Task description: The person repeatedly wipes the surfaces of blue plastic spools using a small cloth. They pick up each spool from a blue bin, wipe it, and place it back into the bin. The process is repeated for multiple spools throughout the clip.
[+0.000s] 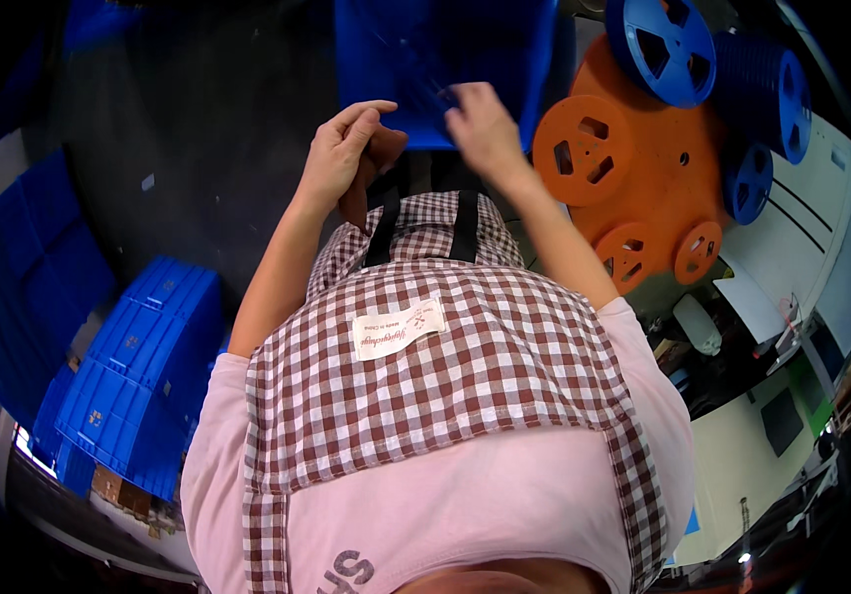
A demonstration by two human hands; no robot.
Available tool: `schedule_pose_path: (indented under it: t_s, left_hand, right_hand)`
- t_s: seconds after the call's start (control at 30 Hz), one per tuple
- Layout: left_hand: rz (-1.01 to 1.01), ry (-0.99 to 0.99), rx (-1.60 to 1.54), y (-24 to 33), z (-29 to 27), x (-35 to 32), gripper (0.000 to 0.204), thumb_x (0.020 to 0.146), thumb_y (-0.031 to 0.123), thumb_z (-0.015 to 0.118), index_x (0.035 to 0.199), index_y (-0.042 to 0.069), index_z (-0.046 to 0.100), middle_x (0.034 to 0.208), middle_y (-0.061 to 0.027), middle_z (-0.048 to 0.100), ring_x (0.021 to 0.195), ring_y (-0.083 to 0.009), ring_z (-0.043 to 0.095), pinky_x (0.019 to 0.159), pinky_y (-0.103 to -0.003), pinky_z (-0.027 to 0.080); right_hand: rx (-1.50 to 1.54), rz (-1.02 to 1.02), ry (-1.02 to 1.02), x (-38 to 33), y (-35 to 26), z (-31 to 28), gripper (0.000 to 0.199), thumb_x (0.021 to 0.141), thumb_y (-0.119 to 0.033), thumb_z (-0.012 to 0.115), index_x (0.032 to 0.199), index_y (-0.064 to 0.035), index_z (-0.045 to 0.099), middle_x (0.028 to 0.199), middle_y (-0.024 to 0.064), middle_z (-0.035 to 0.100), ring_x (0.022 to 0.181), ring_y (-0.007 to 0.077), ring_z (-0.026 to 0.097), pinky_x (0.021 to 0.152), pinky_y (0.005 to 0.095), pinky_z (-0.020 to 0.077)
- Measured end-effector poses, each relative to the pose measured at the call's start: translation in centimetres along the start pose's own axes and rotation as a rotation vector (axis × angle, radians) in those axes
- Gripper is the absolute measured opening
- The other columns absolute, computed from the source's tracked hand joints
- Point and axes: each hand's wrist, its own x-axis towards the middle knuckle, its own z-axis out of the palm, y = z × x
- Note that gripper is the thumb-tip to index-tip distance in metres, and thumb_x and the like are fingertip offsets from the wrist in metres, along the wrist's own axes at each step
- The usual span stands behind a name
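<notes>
From my end I see two bare hands. The left hand (331,163) has its fingers curled, its grip clamped on one brown piece (386,148) that sits beneath it, just above the apron's upper edge; the piece slants, its long axis running from upper right to lower left, with the narrower end toward the wearer. The right hand (485,134) is motion-blurred over the near edge of one blue bin (376,59), and I cannot tell whether its grip is apart or together. Nearer the wearer, one brown-and-white checked apron (425,396) has two black straps (465,228) and one cream label (366,335) with printed script and a small reddish motif; dark lettering shows in part on the pink shirt (445,515). To the right I count three orange slotted discs (581,150), one large blue reel (676,42), one smaller blue reel (748,185) and a stack of blue reels (754,89) I cannot count. Blue crates (148,317) stand at left.
</notes>
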Motion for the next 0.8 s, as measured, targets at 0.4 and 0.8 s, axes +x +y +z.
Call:
schedule_pose_path:
  t_s: [0.4, 0.8]
  left_hand:
    - [-0.399, 0.178, 0.047, -4.9, -2.5, -10.8, 0.026, 0.099, 0.02, 0.05, 0.109, 0.003, 0.067, 0.093, -0.004, 0.066, 0.086, -0.0101, 0.059, 0.08, -0.024, 0.046]
    - [-0.568, 0.062, 0.082, -2.2, -4.1, -19.4, 0.029, 0.083, 0.009, 0.07, 0.109, 0.002, 0.062, 0.112, -0.008, 0.064, 0.104, -0.0157, 0.059, 0.091, -0.029, 0.047]
  right_hand:
    - [1.002, 0.844, -0.21, 4.9, 15.4, 9.0, 0.029, 0.096, -0.011, 0.055, 0.124, -0.0042, 0.052, 0.113, 0.0127, 0.061, 0.095, 0.0233, 0.062, 0.072, 0.0325, 0.0582]
    - [0.347, 0.857, -0.428, 2.7, 13.5, 20.1, 0.047, 0.087, -0.02, 0.066, 0.13, -0.0044, 0.055, 0.103, 0.017, 0.068, 0.078, 0.0242, 0.07, 0.062, 0.0323, 0.0581]
